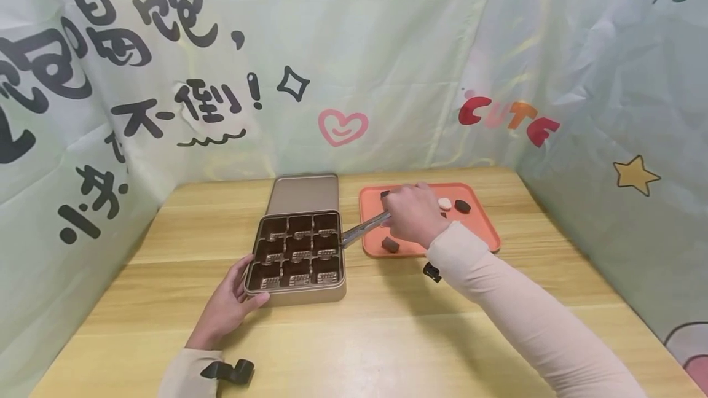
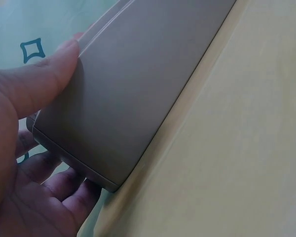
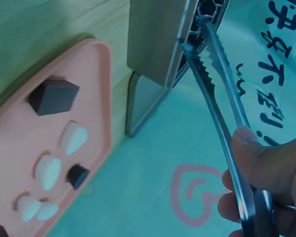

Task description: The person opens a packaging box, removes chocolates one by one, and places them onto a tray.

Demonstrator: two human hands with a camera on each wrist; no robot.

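Observation:
A bronze-coloured square tin box (image 1: 318, 295) stands on the table with a brown insert of several compartments. My left hand (image 1: 224, 309) grips its near left corner, thumb on the front wall, fingers along the left side. In the left wrist view that plain front wall (image 2: 133, 89) fills the middle. Metal tongs (image 1: 365, 230) are held in my right hand (image 1: 413, 214). Their serrated tips reach the box's right edge; in the right wrist view the tongs' arms (image 3: 244, 200) stand apart, and I see nothing between the tips.
An orange tray (image 1: 470, 235) lies on the right, partly behind my right hand. It carries dark pieces (image 1: 390, 244) and white pieces (image 1: 445, 204) that look like chocolates. Behind the box lies its flat lid (image 1: 304, 194). A printed cloth (image 1: 387, 48) encloses the table's back and sides.

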